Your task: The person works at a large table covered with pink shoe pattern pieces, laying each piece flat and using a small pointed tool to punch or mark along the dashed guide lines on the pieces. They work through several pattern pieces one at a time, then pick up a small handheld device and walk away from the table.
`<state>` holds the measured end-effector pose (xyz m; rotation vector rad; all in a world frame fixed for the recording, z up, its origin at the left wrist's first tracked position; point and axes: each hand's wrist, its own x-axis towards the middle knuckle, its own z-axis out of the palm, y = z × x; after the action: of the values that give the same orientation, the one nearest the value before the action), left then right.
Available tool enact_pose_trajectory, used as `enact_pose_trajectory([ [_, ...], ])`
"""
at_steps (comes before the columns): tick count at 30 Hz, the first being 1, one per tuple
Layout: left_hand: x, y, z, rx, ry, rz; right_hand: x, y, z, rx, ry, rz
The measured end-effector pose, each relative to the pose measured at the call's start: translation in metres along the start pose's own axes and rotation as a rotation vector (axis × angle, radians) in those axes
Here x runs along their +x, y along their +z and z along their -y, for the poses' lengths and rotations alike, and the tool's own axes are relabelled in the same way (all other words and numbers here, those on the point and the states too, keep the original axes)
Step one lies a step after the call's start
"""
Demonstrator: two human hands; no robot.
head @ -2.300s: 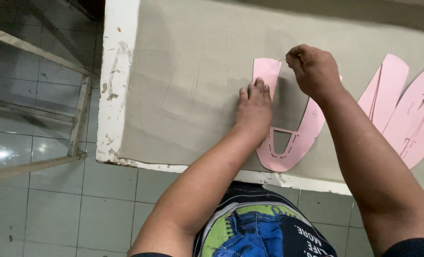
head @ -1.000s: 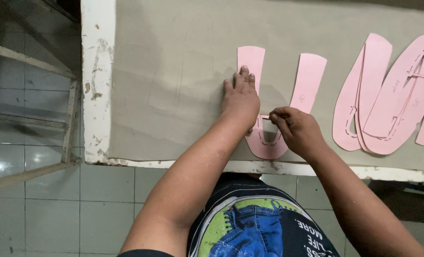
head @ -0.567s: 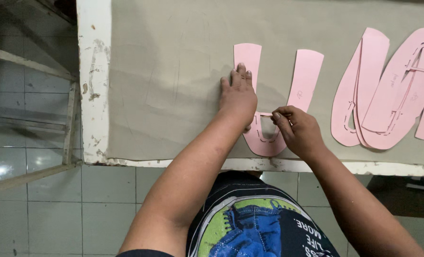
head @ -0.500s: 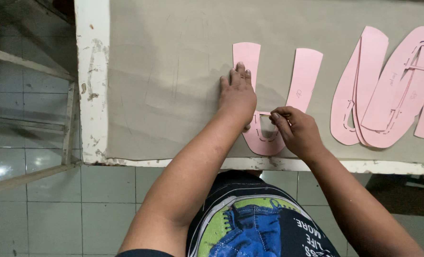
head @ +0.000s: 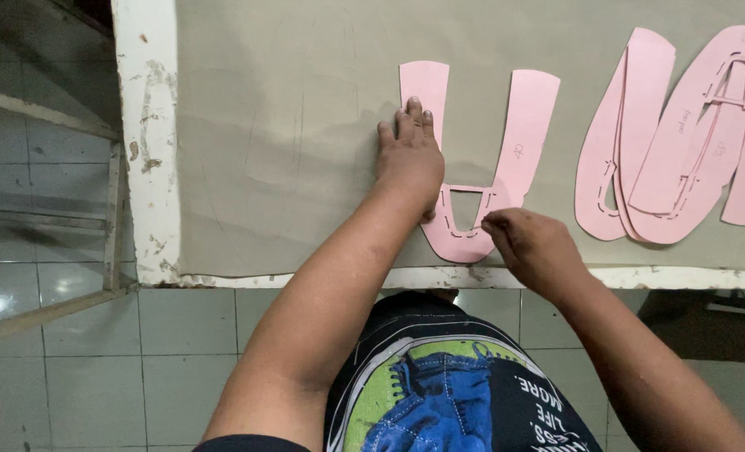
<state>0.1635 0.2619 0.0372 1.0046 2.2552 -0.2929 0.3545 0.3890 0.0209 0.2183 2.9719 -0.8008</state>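
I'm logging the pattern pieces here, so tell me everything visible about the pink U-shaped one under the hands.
The pink U-shaped pattern piece looks like thin card, lying flat on the beige fabric near the table's front edge. Two long arms point away from the person and join in a rounded base with a cut-out window edged by dashes. The left hand presses on its left arm; the right hand pinches at its base.

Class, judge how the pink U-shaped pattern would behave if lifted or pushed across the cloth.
The pattern looks thin and flat, so probably light and bendy. The left hand presses it down, suggesting it slides easily on the cloth. Its long arms would likely droop if lifted.
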Motion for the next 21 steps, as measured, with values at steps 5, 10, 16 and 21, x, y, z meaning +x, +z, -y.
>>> enact_pose_trajectory([
  [5,-0.001,-0.001,0.000,-0.002,0.002,-0.010,0.025,-0.007,-0.005,-0.069,-0.014,-0.128],
  [10,-0.002,0.000,0.001,-0.008,0.004,-0.047,0.020,-0.007,-0.003,-0.072,-0.095,-0.204],
  [16,0.009,0.012,-0.002,0.047,0.008,-0.064,-0.009,0.012,0.018,-0.078,-0.051,0.000],
  [21,0.035,0.039,-0.006,0.093,-0.019,-0.230,0.005,0.017,0.010,0.119,0.037,0.026],
])
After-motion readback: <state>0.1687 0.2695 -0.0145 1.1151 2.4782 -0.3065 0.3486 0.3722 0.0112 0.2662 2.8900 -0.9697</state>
